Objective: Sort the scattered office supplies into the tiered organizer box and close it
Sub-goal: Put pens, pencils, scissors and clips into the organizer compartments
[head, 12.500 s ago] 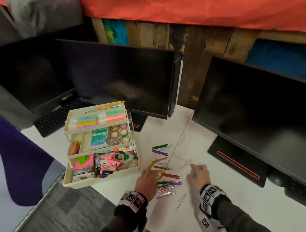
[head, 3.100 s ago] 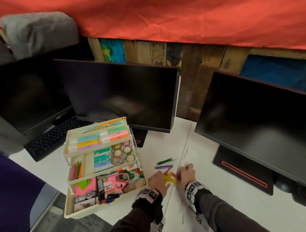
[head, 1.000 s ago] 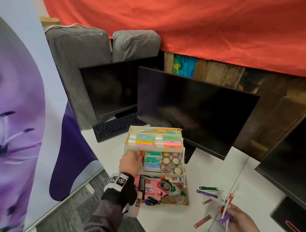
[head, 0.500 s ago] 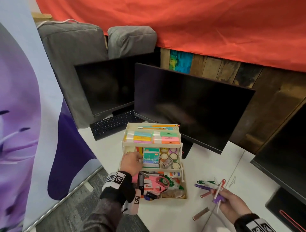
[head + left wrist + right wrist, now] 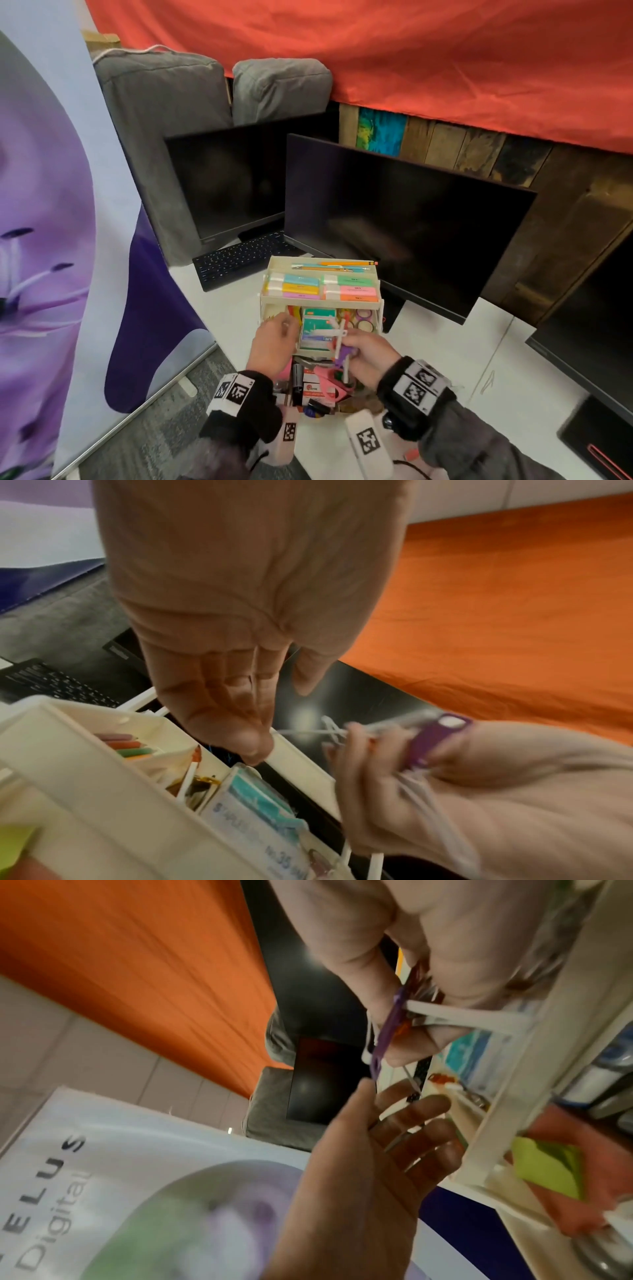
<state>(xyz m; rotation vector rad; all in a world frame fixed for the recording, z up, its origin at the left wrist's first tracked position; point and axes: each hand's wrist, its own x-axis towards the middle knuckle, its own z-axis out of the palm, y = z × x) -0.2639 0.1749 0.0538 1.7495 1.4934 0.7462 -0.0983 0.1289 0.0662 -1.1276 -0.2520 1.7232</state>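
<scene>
organizer box: open on white desk, tiers stepped, before dark monitor
right hand: fingers curled round bunch of clips, above middle tier
left hand: fingers loose, nothing gripped, just beside clips

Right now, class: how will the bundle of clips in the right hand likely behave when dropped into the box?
The clips look thin and stiff, so probably light. They cross at odd angles in the right hand, so they may snag or scatter. The organizer box is crowded, so some may overhang.
</scene>
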